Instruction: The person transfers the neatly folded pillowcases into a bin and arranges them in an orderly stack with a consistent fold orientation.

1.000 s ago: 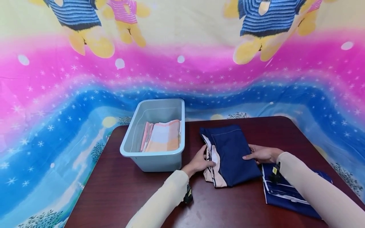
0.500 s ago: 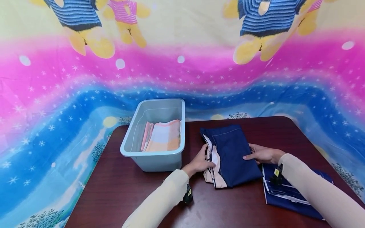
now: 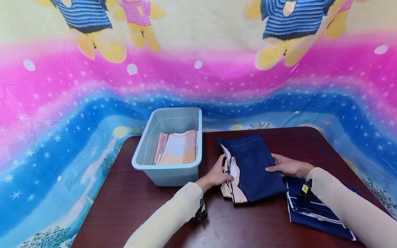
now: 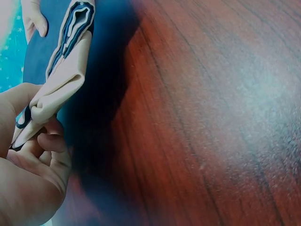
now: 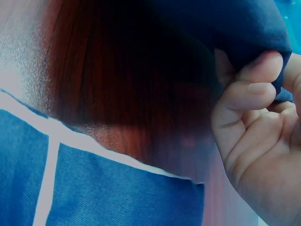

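Observation:
A folded navy cloth (image 3: 254, 165) with a peach and white lining along its left side is held between both hands over the table. My left hand (image 3: 215, 175) pinches the layered left edge, thumb on top and fingers beneath. In the left wrist view, the peach fold (image 4: 63, 87) sits between that thumb and the fingers, above a dark shadow on the wood. My right hand (image 3: 287, 166) grips the right edge, its thumb lying on the navy face. The right wrist view shows curled fingers (image 5: 254, 96) under the cloth's edge.
A grey-blue plastic bin (image 3: 173, 167) stands left of the cloth, with folded pink, white and orange checked cloths (image 3: 178, 148) inside. Another folded navy cloth with white trim (image 3: 313, 215) lies at the right, partly under my right forearm. The dark red wooden table (image 3: 124, 210) backs onto a printed curtain (image 3: 217, 79).
The right hand and the cloth's right edge have shifted slightly right. The left hand keeps its pinch in nearly the same place, and the view has moved a little.

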The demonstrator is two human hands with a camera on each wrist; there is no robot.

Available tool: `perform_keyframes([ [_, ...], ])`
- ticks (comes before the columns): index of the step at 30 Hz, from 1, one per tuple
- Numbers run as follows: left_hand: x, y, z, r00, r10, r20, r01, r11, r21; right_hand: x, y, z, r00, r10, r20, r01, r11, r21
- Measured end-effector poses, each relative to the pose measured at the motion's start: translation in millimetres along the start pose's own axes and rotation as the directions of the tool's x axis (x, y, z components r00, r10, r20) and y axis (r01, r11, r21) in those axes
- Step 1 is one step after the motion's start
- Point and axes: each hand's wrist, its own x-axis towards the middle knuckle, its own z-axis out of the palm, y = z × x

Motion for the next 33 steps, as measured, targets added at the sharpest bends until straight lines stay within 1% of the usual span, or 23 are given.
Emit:
perform_keyframes([
  [3,-0.8,3.7,-1.3,1.000,0.002,0.001,-0.002,1.000,-0.011,-3.0,-3.8,-1.0,1.000,-0.008,-0.004,0.007,1.000,-0.007],
  [7,-3.1,8.6,-2.3,1.000,0.010,0.000,-0.010,1.000,0.005,-8.6,-9.5,-0.2,1.000,-0.014,-0.021,0.014,1.000,-0.024],
  [9,-4.5,11.6,-2.6,1.000,0.010,0.004,-0.010,1.000,0.000,-11.7,-12.8,0.7,0.999,-0.016,-0.029,0.016,0.999,-0.032],
  [15,-8.5,21.4,-3.1,1.000,0.004,0.004,-0.004,1.000,-0.022,-19.4,-20.8,1.6,0.999,-0.021,-0.037,0.021,1.000,-0.013],
  [18,-10.0,25.3,-2.5,1.000,0.015,0.001,-0.015,0.999,-0.035,-22.1,-23.2,0.8,0.999,-0.017,-0.042,0.017,1.000,-0.016],
  [25,-12.7,37.1,-3.7,0.999,0.036,0.010,-0.035,0.997,-0.065,-29.8,-29.0,-3.9,0.994,-0.023,-0.102,0.009,0.991,-0.136],
  [28,-14.6,43.1,-5.7,1.000,0.030,0.007,-0.030,0.997,-0.070,-32.3,-32.5,-4.8,0.993,-0.039,-0.108,0.023,0.988,-0.150],
  [33,-16.4,52.0,-9.6,1.000,0.030,0.009,-0.029,0.995,-0.094,-37.1,-40.6,-3.7,0.993,-0.054,-0.100,0.041,0.991,-0.129],
])
